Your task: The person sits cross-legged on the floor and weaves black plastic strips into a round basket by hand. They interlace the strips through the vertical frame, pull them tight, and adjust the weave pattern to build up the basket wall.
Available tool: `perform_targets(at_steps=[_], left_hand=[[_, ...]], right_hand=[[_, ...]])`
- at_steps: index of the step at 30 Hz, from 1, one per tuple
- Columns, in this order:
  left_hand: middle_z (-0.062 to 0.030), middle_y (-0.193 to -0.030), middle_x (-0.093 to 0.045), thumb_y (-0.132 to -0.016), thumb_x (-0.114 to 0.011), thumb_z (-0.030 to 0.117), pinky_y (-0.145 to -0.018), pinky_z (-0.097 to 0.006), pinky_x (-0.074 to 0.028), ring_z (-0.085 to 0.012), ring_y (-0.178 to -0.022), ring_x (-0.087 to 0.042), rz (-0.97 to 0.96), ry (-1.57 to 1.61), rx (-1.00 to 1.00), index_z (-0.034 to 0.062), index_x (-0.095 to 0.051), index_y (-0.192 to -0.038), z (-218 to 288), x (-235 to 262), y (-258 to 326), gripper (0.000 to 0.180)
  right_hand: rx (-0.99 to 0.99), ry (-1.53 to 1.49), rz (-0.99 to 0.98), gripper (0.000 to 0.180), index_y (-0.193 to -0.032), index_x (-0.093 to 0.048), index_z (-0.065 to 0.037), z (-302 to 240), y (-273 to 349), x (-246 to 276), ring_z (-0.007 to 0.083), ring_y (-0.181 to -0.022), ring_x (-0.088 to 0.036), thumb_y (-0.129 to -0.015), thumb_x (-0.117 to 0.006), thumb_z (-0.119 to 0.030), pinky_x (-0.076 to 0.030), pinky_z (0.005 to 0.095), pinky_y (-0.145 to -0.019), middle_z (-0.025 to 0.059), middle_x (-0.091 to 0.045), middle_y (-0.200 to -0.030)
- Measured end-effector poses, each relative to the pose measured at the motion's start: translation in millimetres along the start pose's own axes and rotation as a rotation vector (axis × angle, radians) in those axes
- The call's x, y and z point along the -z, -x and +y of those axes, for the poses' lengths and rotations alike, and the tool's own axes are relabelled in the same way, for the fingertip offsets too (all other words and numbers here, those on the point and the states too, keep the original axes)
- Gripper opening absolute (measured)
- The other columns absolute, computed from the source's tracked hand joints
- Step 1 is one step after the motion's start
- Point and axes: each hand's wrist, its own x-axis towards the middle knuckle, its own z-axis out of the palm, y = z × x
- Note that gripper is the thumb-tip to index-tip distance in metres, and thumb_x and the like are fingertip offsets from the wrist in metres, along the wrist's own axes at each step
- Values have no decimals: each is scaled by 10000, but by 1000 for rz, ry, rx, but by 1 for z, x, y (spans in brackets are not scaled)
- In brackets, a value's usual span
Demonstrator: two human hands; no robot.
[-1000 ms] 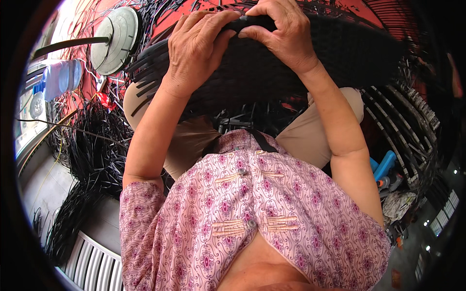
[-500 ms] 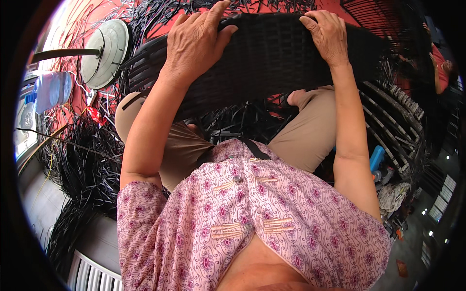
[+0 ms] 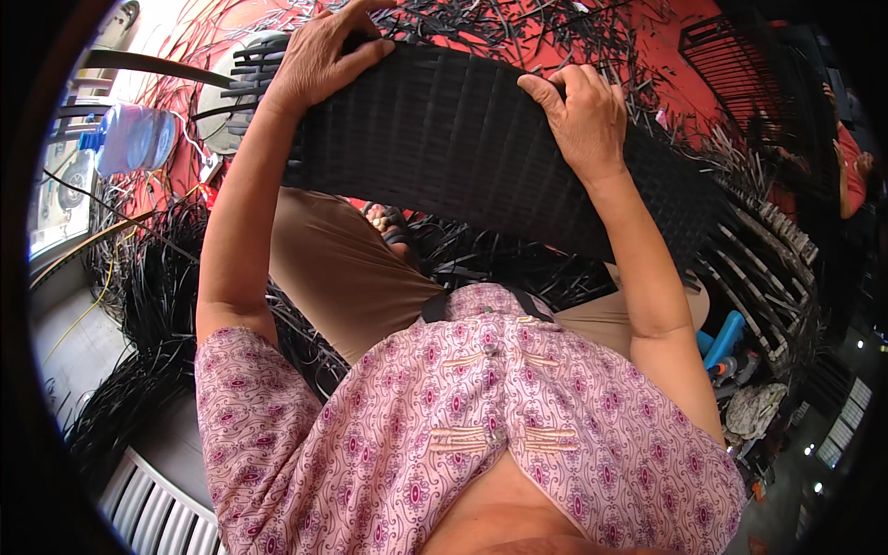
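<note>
A long black woven panel of flat strips lies tilted across my lap, its right end lower than its left. At its left end, loose strip ends stick out past the weave. My left hand grips the panel's far edge near that end, thumb on the near face. Further right along the same edge, my right hand is closed on it too, thumb against the near face. The fingertips behind the panel are hidden.
Loose black strips heap at the left and scatter over the red floor. A pale round disc and a clear blue water bottle are at the left. Right: a slatted frame, a blue-handled tool, another person.
Both hands have moved left with the woven panel, and its right end has swung down toward me. My right hand sits lower. A sandalled foot now shows below the panel.
</note>
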Motion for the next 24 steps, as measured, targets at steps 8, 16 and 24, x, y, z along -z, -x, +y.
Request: perform_targets(at_steps=[8,16,24], left_hand=[[-79,-1289,-732,-904,-711,161,-1136,-423,-399,-267,-1227,-657,95,-109,-127,144,-590,-1483,30,0,34,592],[-32,-1209,-781,-926,-669,18,-1132,-378,-453,-258,-1245,-645,19,136,-7,99,-606,-1461,58,-21,30,545],[-28,-1240,-781,-917,-678,45,-1076,-363,-445,-250,-1152,-652,0,18,-48,118,-603,-1475,61,-23,30,568]], right_hand=[[194,-90,-127,625,-726,-662,-36,-8,-17,16,338,-817,-653,-955,-668,-618,-512,485,-795,117,-650,-760],[38,-803,-739,364,-1230,-766,-35,-20,-54,-10,188,-1062,-722,-1035,-701,-336,-559,319,-932,93,-774,-1118],[-108,-897,-759,539,-1203,-792,-43,-34,-56,-10,228,-1055,-748,-828,-873,-422,-562,348,-954,136,-796,-1097]])
